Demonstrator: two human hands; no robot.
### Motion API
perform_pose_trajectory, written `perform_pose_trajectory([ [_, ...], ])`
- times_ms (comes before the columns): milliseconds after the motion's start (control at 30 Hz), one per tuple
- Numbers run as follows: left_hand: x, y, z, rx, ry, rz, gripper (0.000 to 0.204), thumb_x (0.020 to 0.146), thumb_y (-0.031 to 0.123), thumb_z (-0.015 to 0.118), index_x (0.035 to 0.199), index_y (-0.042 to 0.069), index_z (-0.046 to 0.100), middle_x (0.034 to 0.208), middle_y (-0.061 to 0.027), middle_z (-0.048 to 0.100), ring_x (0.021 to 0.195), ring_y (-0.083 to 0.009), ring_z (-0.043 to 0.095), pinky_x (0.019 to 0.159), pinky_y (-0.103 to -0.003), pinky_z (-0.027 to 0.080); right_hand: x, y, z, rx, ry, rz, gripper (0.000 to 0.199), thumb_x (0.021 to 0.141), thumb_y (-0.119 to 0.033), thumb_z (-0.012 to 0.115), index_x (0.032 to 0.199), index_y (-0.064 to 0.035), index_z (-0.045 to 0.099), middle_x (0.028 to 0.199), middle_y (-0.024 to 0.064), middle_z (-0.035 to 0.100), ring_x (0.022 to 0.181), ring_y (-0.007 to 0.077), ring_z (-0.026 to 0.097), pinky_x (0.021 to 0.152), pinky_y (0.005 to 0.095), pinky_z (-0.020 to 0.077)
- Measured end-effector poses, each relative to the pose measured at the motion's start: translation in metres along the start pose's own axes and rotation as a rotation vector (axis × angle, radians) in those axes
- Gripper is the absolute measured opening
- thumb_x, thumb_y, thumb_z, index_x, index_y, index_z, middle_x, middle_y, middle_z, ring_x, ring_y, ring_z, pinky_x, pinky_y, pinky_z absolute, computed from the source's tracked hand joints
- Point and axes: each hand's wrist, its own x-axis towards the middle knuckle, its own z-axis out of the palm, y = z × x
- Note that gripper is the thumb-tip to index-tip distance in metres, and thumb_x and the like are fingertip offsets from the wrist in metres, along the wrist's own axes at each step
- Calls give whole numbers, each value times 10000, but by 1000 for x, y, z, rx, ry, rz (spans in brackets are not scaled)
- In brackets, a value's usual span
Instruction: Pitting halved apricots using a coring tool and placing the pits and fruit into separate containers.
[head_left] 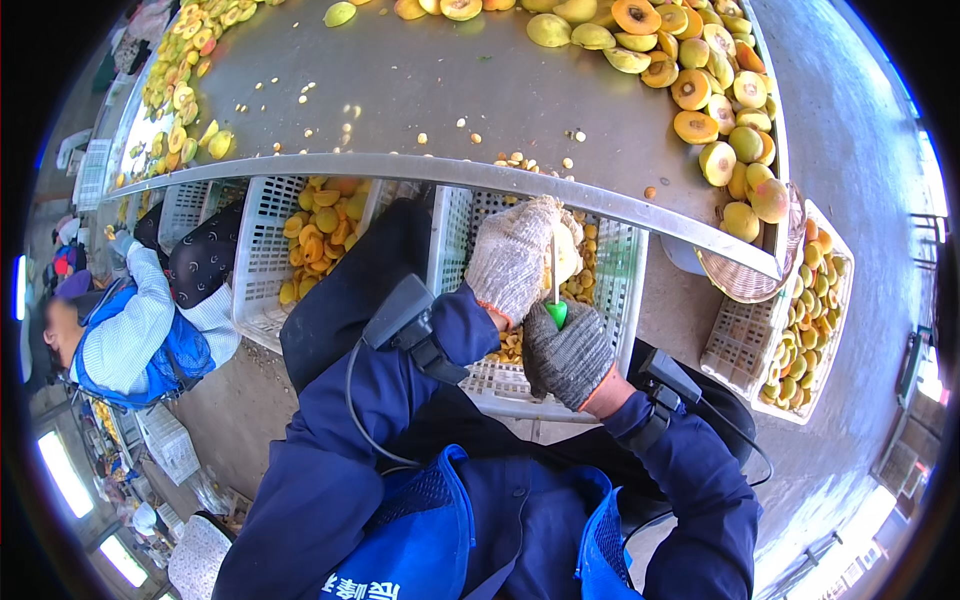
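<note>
My left hand (512,252), in a pale knitted glove, is closed around a pale yellow piece of fruit (566,252), apparently a peach half. A darker grey knitted glove covers my right hand (570,350), its fingers wrapped round the green handle (557,314) of a thin metal-bladed tool. The tool's blade (555,268) points away from me and lies against the fruit; its tip is hard to make out. Both hands are above a pale plastic crate (622,300) holding yellow-orange fruit pieces, just below the front edge of the metal table (400,90).
Halved peaches (692,90) pile up at the table's right; more fruit lies along its left. A crate of peach halves (262,235) stands by my left leg. At right are a wicker basket (755,275) and another fruit crate (735,335). A co-worker (140,320) sits at left.
</note>
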Motion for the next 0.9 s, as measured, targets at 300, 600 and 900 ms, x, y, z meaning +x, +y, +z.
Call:
perform_pose_trajectory([
  [300,-8,-3,6,257,-90,149,278,1009,256,539,1049,-2,635,911,-109,681,786,-169,670,724,-282,564,-6,-10,0,1168,28,436,306,1002,-299,556,823,-50,557,565,71,532,438,202,544,383,338,402],
  [600,-8,4,9,602,-153,304,330,1023,301,517,1018,-1,649,924,-87,683,807,-134,650,740,-271,549,0,-24,-26,1629,-10,537,258,998,-317,559,844,-112,531,578,6,444,436,158,458,402,307,362],
  [900,3,2,-2,544,-232,168,322,1019,295,517,993,14,670,879,-64,693,796,-124,646,727,-272,529,-5,-21,-36,2128,-177,755,319,990,-341,563,759,-137,479,538,-1,388,396,151,389,380,311,313],
])
